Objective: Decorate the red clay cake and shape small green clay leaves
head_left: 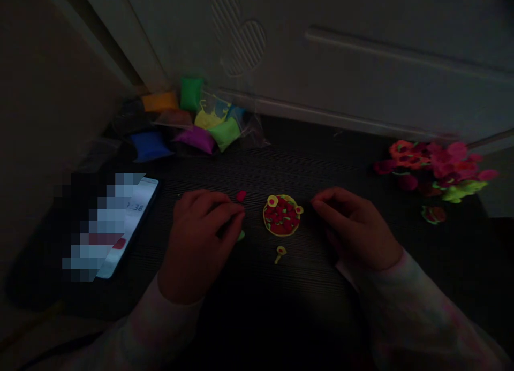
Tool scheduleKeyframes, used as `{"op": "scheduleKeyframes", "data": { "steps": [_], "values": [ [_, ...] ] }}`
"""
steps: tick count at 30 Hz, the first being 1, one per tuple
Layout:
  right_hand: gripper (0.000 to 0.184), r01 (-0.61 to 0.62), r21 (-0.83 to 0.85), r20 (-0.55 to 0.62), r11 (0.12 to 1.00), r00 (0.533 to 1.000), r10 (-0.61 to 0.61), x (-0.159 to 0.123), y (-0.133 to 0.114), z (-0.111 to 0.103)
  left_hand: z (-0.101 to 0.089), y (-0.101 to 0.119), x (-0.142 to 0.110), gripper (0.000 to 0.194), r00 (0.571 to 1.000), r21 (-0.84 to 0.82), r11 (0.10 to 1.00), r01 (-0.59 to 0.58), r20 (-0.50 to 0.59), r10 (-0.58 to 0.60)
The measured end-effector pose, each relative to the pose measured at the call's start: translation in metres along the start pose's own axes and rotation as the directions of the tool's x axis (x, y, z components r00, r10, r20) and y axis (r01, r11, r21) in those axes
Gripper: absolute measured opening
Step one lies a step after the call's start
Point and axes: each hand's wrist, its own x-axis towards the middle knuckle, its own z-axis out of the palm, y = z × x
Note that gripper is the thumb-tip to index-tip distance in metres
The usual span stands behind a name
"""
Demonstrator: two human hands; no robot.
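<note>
Between my hands lies a small round clay piece with a yellow rim, filled with red and green bits. Two yellow discs with red centres sit on its upper edge. Just below it is a loose yellow clay piece with a short stem. My left hand is closed in a pinch to the left; anything between its fingertips is hidden. A red clay blob and a partly covered green clay piece lie beside its fingers. To the right, my right hand is also pinched, its tips apart from the round piece.
A lit phone lies at left. Behind it are packets of coloured clay, including a blue packet and a purple packet. Pink clay flowers and a small red-green piece sit at right. A white panel bounds the dark table.
</note>
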Motion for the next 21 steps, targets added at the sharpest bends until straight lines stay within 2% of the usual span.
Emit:
{"op": "scheduleKeyframes", "data": {
  "steps": [3, 5, 7, 10, 13, 21],
  "values": [
    [0.013, 0.127, -0.191, 0.172, 0.973, 0.981, -0.094, -0.008, -0.014, -0.008, -0.005, -0.004, -0.004, 0.011, 0.999, 0.039, 0.999, -0.011, 0.036, 0.009],
    [0.011, 0.271, -0.285, 0.327, 0.919, 0.929, -0.173, -0.013, -0.020, -0.010, -0.007, -0.003, -0.009, 0.012, 0.997, 0.051, 0.998, -0.032, 0.074, 0.028],
    [0.011, 0.360, -0.354, 0.413, 0.863, 0.888, -0.201, -0.016, -0.023, -0.009, -0.006, 0.003, -0.014, 0.011, 0.992, 0.033, 0.998, -0.045, 0.115, 0.041],
    [0.012, 0.384, -0.424, 0.450, 0.820, 0.875, -0.178, -0.018, -0.022, -0.004, -0.002, 0.018, -0.021, 0.010, 0.985, -0.045, 0.997, -0.059, 0.161, 0.066],
    [0.012, 0.380, -0.434, 0.465, 0.817, 0.871, -0.158, -0.019, -0.019, -0.002, 0.004, 0.032, -0.024, 0.011, 0.978, -0.091, 0.992, -0.081, 0.183, 0.097],
    [0.012, 0.402, -0.373, 0.533, 0.836, 0.831, -0.162, -0.022, -0.017, 0.004, 0.012, 0.045, -0.029, 0.011, 0.961, -0.030, 0.992, -0.119, 0.246, 0.123]
  ]
}}
